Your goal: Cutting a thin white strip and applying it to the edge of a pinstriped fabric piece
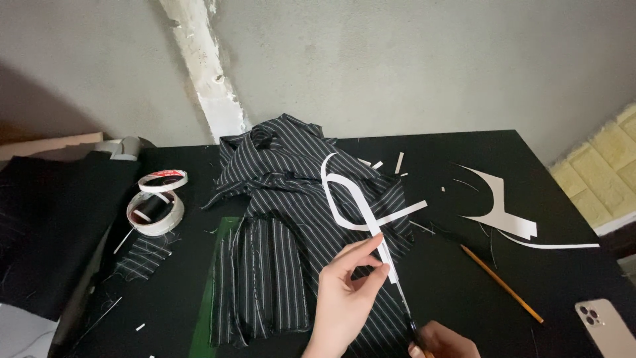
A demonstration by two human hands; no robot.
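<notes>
- Left hand (346,298) raised at about 6 o'clock of the view, thumb and forefinger pinched together on the lower part of a long curved strip of white paper (354,202).
- Strip of white paper looped up toward 12 o'clock from the pinch, over the pile of black fabric with thin white stripes (281,199), and crossed itself there like a ribbon.
- Right hand (445,341) seen only in part at the bottom edge, at about 5 o'clock from the left hand; closed around the dark handle of thin scissors (405,310).
- Blades of the scissors pointed up toward 11 o'clock, touching the paper strip just beside the left fingertips; open or closed could not be told.
- Striped fabric spread in the middle of the black table (437,278), partly covering a green transparent ruler (209,298) at 7 o'clock of the pile.
- Two rolls of white adhesive tape (156,202) stacked at 9 o'clock of the fabric, near a small scrap of the same striped cloth (142,255).
- Long yellow-brown wooden pencil (501,283) laid at 3 o'clock of the left hand, well apart from it.
- Larger white paper cut-outs with curved edges (507,215) placed at 2 o'clock, beyond the pencil.
- Pale smartphone (606,326) with its camera side up, at the corner of 4 o'clock.
- Small white paper bits (399,162) scattered at 12 o'clock of the strip.
</notes>
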